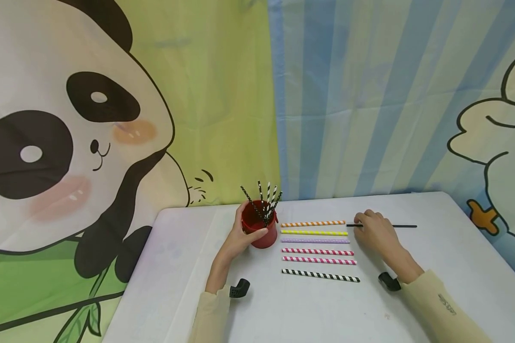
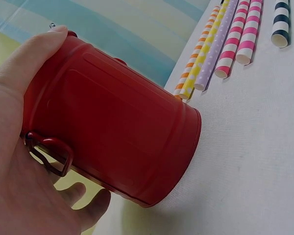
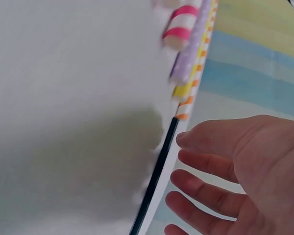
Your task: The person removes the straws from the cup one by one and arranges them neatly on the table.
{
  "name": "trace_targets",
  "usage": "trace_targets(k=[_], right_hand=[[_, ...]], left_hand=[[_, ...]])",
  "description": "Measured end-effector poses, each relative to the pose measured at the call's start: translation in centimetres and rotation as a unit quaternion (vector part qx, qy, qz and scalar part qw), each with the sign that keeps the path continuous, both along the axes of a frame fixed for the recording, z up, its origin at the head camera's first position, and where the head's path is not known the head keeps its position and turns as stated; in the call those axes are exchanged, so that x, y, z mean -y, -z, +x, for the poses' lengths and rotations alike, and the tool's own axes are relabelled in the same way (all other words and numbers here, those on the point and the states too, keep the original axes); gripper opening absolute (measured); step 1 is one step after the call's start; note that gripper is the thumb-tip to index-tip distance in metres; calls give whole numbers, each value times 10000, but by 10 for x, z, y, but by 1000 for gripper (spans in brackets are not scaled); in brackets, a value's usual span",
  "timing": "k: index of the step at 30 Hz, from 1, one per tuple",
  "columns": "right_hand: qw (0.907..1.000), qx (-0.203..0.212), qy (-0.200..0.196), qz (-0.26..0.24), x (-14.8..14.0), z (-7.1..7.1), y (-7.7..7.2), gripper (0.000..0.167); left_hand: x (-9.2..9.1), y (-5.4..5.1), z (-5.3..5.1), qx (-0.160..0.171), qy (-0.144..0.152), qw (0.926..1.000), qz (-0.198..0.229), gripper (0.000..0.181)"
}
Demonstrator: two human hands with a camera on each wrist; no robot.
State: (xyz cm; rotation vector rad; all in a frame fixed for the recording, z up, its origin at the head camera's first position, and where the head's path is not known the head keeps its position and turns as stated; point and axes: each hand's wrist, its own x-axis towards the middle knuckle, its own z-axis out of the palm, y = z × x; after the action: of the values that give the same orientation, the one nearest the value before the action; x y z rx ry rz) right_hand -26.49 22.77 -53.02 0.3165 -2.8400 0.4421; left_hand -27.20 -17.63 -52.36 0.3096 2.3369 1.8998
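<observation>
My left hand (image 1: 236,243) grips a small red metal bucket (image 1: 264,241) with a side handle, thumb across its near side and the other fingers behind. Several black-and-white patterned paper straws (image 1: 260,191) stand in the bucket, leaning different ways. In the left wrist view the bucket (image 2: 112,127) fills the middle. Over at the right, my right hand (image 1: 378,234) hovers by a thin black stick (image 1: 405,226) lying on the table. The right wrist view has the fingers loosely bent beside the stick (image 3: 156,171), not closed around it.
Between the hands lie an orange-striped straw (image 1: 313,223), a yellow one (image 1: 314,233), a purple dotted one (image 1: 315,241), two pink-striped straws (image 1: 319,260) and a black-and-white one (image 1: 320,275). A printed curtain (image 1: 231,105) hangs behind the white table (image 1: 326,314).
</observation>
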Motion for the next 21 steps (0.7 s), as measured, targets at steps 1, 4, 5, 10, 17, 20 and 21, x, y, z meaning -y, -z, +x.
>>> trace_targets(k=[1,4,5,10,17,20,21], right_hand=[[10000,-23,-10,-58,2,1,-1,15],[9995,-104,-100,-278,8,5,-6,16],[9992,-97,-124,-361,11,6,-7,17],[9969,90,-180,-761,25,9,-11,18],[9869,277,-357,-1547,45,13,-10,23],[9799,430,-403,-1908,55,14,-9,25],[9775,476,-419,-2010,58,14,-9,26]], left_hand=[[0,0,0,-3,0,10000,6,97],[0,0,0,-15,-10,10000,-8,97],[0,0,0,-19,-13,10000,-13,97],[0,1,-1,11,-7,10000,-26,97],[0,0,-2,115,13,9999,-92,100],[-2,-8,2,164,36,9998,-120,100],[-2,-12,4,175,51,9998,-118,99]])
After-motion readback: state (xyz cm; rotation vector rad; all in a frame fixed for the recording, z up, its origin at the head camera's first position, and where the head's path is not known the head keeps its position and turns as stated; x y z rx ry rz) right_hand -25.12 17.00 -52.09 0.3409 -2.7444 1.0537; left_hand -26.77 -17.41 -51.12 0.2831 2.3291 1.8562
